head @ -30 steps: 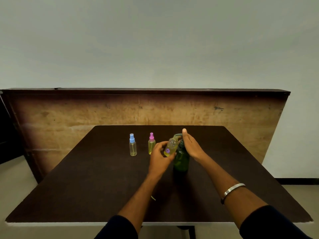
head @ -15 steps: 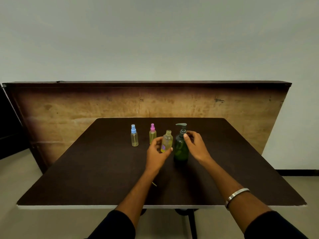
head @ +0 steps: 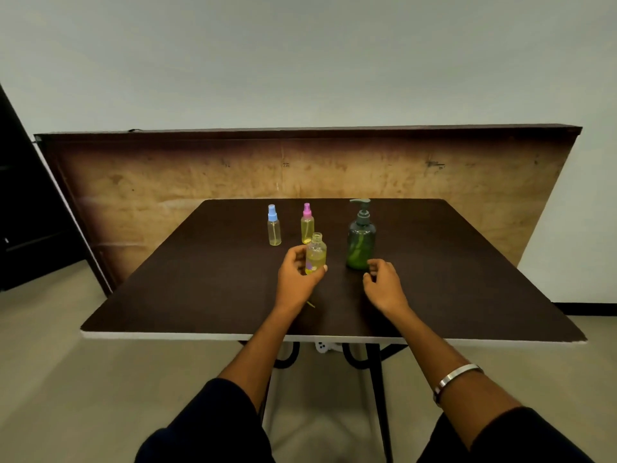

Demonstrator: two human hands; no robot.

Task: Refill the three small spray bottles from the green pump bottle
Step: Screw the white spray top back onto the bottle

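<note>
Right hand (head: 384, 284) has left the pump bottle (head: 360, 240), fingers loosely curled, empty. Left hand (head: 297, 279) holds the uncapped bottle (head: 316, 253) upright mid-table; pumping appears finished.

We find the light dim and even, with no single source in view. The worktop (head: 207, 289) reads near black and shows no glare. The wall (head: 300, 55) is a flat grey-green. Wide-angle distortion bows the board (head: 167, 182) and tilts the dark doorway (head: 20, 202) at left. The sleeves (head: 207, 426) at the bottom edge are soft and underexposed. The bracelet (head: 455, 377) carries the only bright highlight.
</note>
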